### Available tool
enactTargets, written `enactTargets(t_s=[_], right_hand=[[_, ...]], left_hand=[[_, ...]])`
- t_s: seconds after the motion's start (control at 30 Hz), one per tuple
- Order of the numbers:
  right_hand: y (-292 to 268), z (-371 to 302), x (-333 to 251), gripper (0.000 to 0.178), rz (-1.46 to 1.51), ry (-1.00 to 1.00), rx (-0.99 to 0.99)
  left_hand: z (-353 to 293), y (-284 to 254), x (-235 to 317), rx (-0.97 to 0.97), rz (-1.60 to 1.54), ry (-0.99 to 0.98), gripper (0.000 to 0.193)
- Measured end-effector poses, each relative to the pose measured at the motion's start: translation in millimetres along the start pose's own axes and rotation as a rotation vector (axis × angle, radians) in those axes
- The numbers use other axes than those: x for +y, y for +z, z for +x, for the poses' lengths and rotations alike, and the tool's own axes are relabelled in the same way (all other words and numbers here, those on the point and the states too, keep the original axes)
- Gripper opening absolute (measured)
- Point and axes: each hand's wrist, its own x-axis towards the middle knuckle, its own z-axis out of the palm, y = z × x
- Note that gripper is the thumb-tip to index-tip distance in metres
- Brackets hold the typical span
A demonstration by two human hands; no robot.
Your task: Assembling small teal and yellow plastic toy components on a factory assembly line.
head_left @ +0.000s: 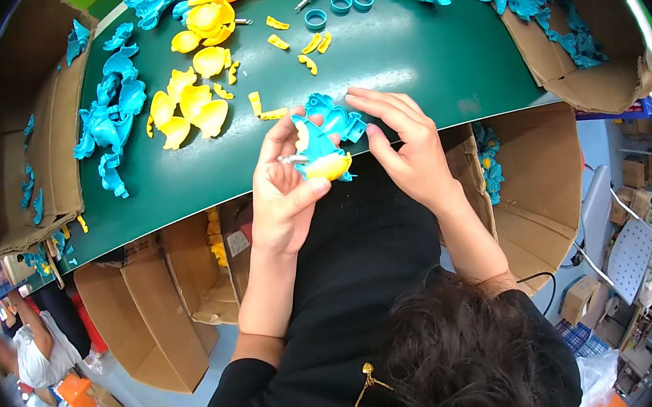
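The left hand (285, 192) pinches a blue-and-yellow piece (318, 141) between thumb and fingers, the thumb along its yellow lower side; a slim metal part (293, 159) sticks out of it toward the palm. The right hand (402, 136) is spread, its fingers and thumb close to the piece's blue upper end; whether a fingertip touches it I cannot tell. The piece is held up over the near edge of the green counter (422, 58), around the middle of that edge. The step in hand looks like working on this single piece, with the left hand steadying it and the right hand ready beside it. The next move would seem to call for the right fingers to take the blue end lightly while the left pinch keeps the metal part from slipping. Farther out, short yellow strips (313, 43) lie mid-counter, and blue rings (315, 19) stand grouped toward the far edge. Yellow shells (205, 113) spread left of centre, with blue shells (113, 107) nearer the left edge, beside a carton (57, 144). Another carton (603, 83) at the right edge has blue parts (551, 1) heaped at its mouth.
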Motion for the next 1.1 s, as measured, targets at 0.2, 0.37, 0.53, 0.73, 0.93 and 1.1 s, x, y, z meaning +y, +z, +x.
enactTargets(t_s=[0.2, 0.37, 0.53, 0.73, 0.93, 1.1], right_hand=[[0.5, 13.6, -11.8, 0.045, -0.057, -0.289, -0.022], [2.2, 11.6, 3.2, 0.039, -0.048, -0.177, -0.033], [-36.8, 27.2, 14.3, 0.034, 0.006, 0.434, -0.125], [-40.0, 22.0, 21.3, 0.047, -0.191, -0.039, -0.125], [-17.0, 8.2, -1.3, 0.059, 0.294, 0.084, -0.166], [-2.3, -3.8, -31.8, 0.059, 0.553, 0.158, -0.160]], left_hand=[[-11.5, -22.9, 6.3, -0.001, -0.256, -0.042, 0.091], [-22.6, -35.1, 14.3, 0.057, -0.005, 0.010, 0.104], [-17.9, -32.3, 12.1, 0.009, -0.098, -0.029, 0.102], [-6.8, -8.9, 11.9, -0.017, -0.067, -0.074, 0.099], [-1.9, -2.7, 5.3, -0.036, 0.053, 0.001, 0.094], [-2.7, 1.5, 0.4, -0.068, 0.105, 0.052, 0.091]])
